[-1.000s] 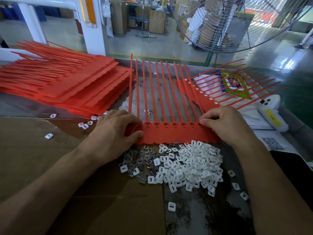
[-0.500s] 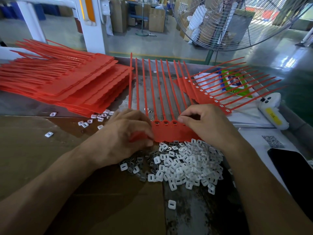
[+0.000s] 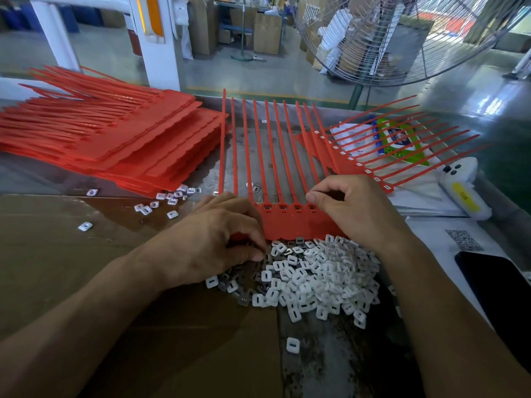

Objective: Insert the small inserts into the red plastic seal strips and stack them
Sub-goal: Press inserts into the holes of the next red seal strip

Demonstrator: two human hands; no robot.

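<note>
Red ten-tail seal strip (image 3: 287, 222) under two hands, left grip (image 3: 218, 239) pinching inserts (image 3: 313, 277), right grip (image 3: 356, 208) curled on strip

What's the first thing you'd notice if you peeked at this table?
The bright red seal strips: a big stack at the far left, and one comb-like sheet in the middle with both hands on its near end. Just in front of it lies a heap of little white inserts, with the left hand at the heap's edge and the right hand on the sheet.

We held the red strip (image 3: 290, 225) flat with both hands, left (image 3: 221, 239) and right (image 3: 356, 208), behind the white insert pile (image 3: 316, 277).
</note>
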